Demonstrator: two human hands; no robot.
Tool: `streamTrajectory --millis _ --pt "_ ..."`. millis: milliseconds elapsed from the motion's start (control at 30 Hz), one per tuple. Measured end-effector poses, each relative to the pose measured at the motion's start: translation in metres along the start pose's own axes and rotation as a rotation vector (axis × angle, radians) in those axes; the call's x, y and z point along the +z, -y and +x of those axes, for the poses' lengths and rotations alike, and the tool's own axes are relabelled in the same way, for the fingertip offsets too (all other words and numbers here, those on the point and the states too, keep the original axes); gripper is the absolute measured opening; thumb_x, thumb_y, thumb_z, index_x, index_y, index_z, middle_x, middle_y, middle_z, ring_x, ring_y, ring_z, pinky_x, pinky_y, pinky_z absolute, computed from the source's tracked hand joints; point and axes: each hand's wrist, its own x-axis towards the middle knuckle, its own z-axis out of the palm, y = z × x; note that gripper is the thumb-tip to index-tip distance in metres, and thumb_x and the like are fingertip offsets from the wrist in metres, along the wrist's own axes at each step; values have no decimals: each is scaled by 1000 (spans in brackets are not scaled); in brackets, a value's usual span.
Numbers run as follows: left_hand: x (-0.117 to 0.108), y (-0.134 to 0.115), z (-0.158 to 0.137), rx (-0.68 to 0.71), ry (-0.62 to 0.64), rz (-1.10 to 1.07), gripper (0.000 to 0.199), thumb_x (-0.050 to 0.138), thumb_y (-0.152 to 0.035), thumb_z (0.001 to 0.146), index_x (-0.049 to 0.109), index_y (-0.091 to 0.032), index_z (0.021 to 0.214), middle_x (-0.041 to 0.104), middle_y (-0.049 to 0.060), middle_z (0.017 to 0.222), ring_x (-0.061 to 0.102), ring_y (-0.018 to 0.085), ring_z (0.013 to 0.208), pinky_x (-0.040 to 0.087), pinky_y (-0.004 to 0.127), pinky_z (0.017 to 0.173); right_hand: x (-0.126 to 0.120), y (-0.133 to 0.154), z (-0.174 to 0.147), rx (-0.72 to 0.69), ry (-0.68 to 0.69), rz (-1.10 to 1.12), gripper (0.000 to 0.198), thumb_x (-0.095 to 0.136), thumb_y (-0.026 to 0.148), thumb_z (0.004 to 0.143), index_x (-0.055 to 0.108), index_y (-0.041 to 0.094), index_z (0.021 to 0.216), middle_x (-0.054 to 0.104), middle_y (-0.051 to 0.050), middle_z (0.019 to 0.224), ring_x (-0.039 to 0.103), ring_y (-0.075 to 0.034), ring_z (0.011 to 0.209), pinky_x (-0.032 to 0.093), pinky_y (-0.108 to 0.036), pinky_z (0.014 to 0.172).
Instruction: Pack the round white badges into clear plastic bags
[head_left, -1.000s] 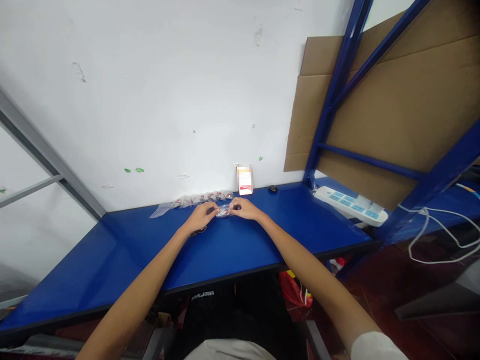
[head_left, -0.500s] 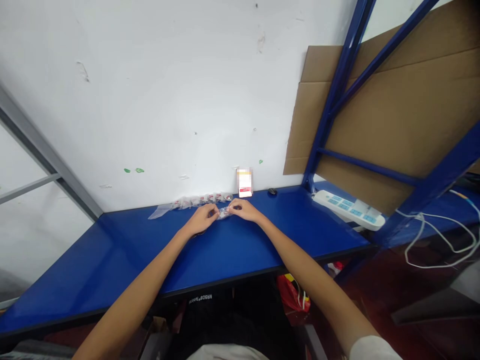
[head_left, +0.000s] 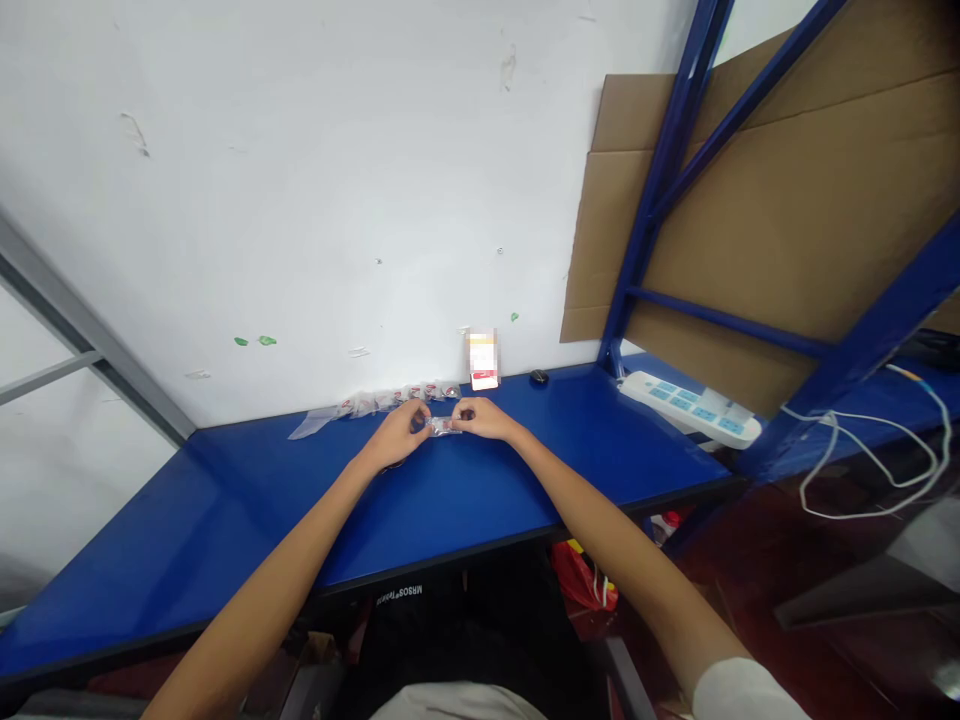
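Between my two hands, just above the blue tabletop, is a small clear plastic bag (head_left: 442, 427); its contents are too small to make out. My left hand (head_left: 399, 432) pinches the bag's left end between thumb and fingers. At its other end, the thumb and fingers of my right hand (head_left: 484, 419) close on the plastic. Behind my hands, a row of several small clear bags (head_left: 390, 399) with red marks lies along the wall. Part of a dark object (head_left: 393, 466) shows under my left wrist, mostly hidden.
A lit phone (head_left: 483, 360) leans against the wall, with a small black object (head_left: 538, 377) to its right. A white power strip (head_left: 686, 407) lies at the right end of the blue table (head_left: 247, 510). White cables (head_left: 847, 513) hang beyond the blue frame.
The bag looks flatter and more stretched out between my hands. Both hands keep hold of it, and the view has shifted slightly.
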Motion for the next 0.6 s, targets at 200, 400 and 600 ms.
streamTrajectory --millis 200,400,600 --pt "-12 -27 -2 318 33 178 34 64 -37 101 63 -25 132 62 12 133 57 32 126 47 49 111 -2 3 -1 -2 32 18 12 73 24 90 77 19 81 72 -1 85 63 -16 79 45 -27 75" --pt "-3 -24 1 412 141 320 27 55 -30 106 69 -23 129 66 13 124 57 32 118 48 52 107 1 -1 1 -17 3 64 12 78 26 87 77 19 96 72 -2 91 62 -17 80 47 -28 76" --pt "0 -20 0 393 81 315 27 51 -30 107 73 -24 121 66 14 125 58 32 118 49 51 107 -5 13 -2 -185 -50 97 17 78 22 88 76 20 105 73 -6 107 67 -21 100 51 -32 88"
